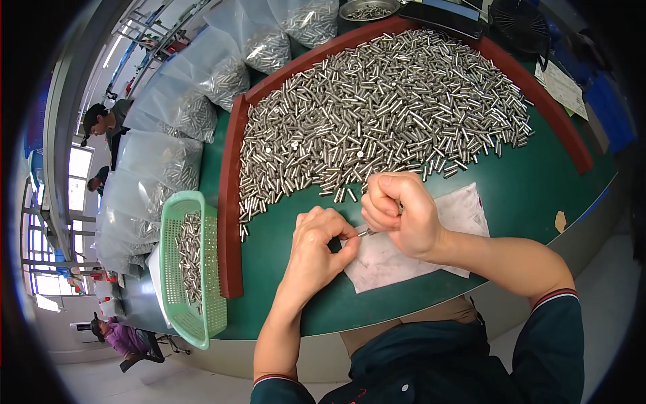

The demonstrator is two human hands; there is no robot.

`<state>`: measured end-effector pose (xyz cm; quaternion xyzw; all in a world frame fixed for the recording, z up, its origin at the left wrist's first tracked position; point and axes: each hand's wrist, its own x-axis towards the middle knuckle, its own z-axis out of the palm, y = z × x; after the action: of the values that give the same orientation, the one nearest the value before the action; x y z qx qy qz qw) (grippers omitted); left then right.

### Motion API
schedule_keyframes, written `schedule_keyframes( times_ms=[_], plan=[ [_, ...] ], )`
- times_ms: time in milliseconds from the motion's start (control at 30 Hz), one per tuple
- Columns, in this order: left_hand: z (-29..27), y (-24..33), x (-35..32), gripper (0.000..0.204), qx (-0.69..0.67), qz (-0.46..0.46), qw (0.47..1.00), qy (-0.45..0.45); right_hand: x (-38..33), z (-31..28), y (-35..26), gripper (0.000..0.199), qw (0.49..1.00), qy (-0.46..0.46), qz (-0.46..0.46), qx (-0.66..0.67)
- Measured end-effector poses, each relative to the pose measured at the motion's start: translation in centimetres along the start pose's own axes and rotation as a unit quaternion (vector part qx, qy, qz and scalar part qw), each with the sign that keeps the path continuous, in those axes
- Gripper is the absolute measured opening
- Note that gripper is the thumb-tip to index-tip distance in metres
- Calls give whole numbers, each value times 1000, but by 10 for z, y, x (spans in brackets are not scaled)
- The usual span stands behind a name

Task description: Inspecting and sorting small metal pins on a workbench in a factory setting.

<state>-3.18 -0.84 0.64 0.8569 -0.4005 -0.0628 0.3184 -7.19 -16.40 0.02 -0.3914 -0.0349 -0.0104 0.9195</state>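
My left hand [319,246] pinches a small metal pin [364,233] between thumb and fingertips, above a stained white cloth [383,266] on the green table. Close on its right, my right hand [406,214] is closed in a fist near the pin's other end. Whatever that fist holds is hidden by its curled fingers. Beyond both hands spreads a large heap of shiny metal pins [383,108], with a few small white pieces lying among them.
A red-brown wooden rail [232,202] borders the heap. To the left stand a green plastic basket [214,269] holding pins and several clear bags [178,158] of pins. A metal bowl [369,9], a black tray-like object [441,19] and papers [564,87] lie along the far side. People sit farther left.
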Motion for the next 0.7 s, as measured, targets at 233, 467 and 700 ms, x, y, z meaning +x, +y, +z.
schedule_keyframes(
  times_ms=[233,467,700],
  plan=[
    [0,0,-1,7,5,-1,1000,3,0,0,1,33,1000,-2,3,-14],
    [0,1,-1,7,3,-1,1000,4,0,2,0,33,1000,-4,10,-16],
    [1,1,-2,7,5,-4,1000,-1,-1,3,1,33,999,-18,13,-35]
  ],
)
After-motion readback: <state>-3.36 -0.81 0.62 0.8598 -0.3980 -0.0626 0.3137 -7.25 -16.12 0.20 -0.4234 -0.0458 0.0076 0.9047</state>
